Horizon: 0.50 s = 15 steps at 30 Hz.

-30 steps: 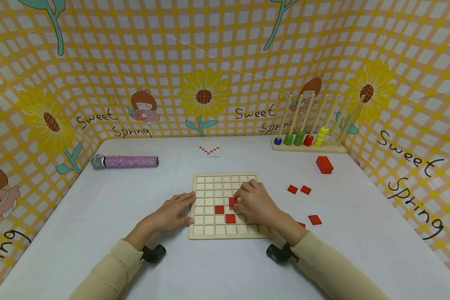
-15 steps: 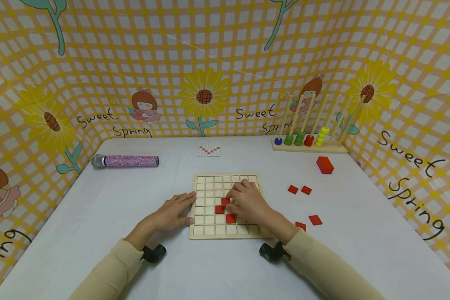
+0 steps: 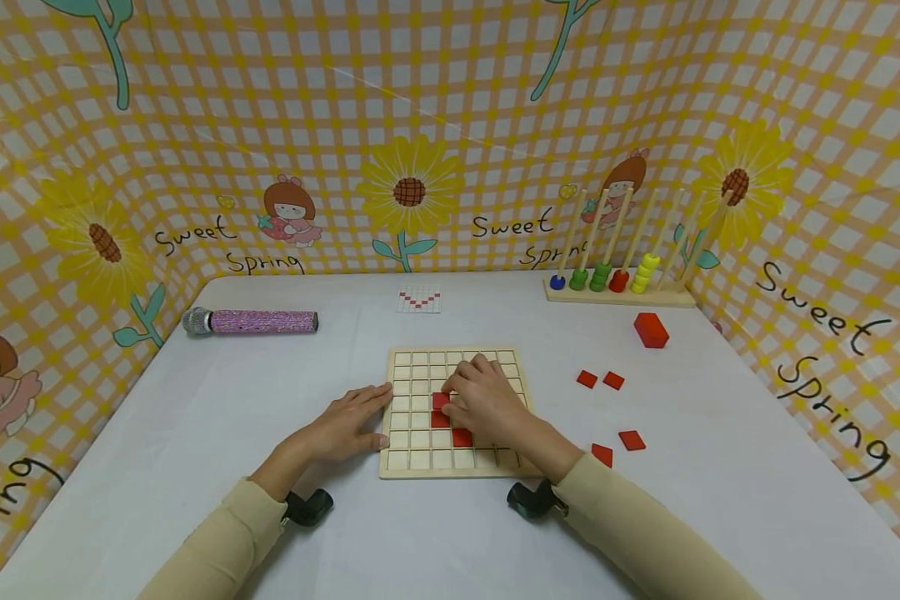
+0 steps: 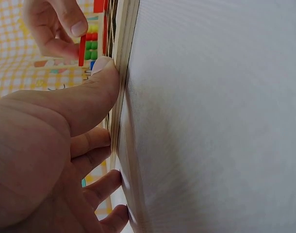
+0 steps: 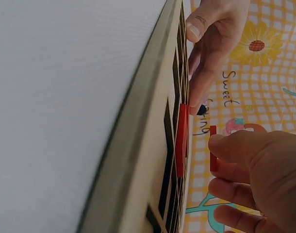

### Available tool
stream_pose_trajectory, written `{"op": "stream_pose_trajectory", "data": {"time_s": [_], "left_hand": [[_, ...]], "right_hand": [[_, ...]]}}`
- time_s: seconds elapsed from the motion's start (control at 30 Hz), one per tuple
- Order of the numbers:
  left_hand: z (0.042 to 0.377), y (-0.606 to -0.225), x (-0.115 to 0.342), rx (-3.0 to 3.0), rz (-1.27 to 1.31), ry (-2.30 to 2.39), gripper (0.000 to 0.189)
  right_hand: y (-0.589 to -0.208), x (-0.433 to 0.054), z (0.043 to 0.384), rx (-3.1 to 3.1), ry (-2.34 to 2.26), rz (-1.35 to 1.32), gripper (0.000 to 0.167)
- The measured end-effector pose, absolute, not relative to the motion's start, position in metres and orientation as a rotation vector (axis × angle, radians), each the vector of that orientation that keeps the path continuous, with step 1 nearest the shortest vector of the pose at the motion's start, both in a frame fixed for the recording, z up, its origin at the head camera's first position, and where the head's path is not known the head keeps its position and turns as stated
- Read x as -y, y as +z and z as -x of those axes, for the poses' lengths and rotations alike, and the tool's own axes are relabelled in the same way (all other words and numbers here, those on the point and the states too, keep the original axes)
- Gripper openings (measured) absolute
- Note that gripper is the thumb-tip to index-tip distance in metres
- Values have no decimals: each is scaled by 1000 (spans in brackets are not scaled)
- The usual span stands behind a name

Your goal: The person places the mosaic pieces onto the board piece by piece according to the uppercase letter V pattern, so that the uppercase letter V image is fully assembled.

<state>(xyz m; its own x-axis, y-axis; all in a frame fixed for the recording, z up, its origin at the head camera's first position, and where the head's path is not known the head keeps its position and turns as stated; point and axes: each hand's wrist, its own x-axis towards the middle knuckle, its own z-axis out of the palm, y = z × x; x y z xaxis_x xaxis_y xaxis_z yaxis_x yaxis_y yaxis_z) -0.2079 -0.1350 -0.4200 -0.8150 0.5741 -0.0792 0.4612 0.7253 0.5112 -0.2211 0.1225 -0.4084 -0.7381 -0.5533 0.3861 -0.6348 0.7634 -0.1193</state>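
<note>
My right hand pinches a red square tile between thumb and fingers, over the middle of a wooden grid board. In the right wrist view, the held tile stands clear of the board's surface. Two more red tiles lie in the grid: one just in front of the held tile, the other a row nearer and to the right, partly covered by the right hand. My left hand rests at the board's left edge, its thumb and fingertips touching the rim in the left wrist view.
Several loose red tiles lie right of the board, with a red block behind them. A bead rack stands at the back right. A small card with a red pattern lies at the back, a glittery microphone at the left.
My right hand has slid left across the board, carrying the red tile from right of the two placed tiles to just behind the left one. The left hand stays put.
</note>
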Motion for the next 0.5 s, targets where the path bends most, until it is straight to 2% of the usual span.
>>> {"op": "stream_pose_trajectory", "data": {"time_s": [0.5], "left_hand": [[208,-420,135,-2688,-790,716,72]], "right_hand": [[-410,-113,226,2657,344,-897,19]]}}
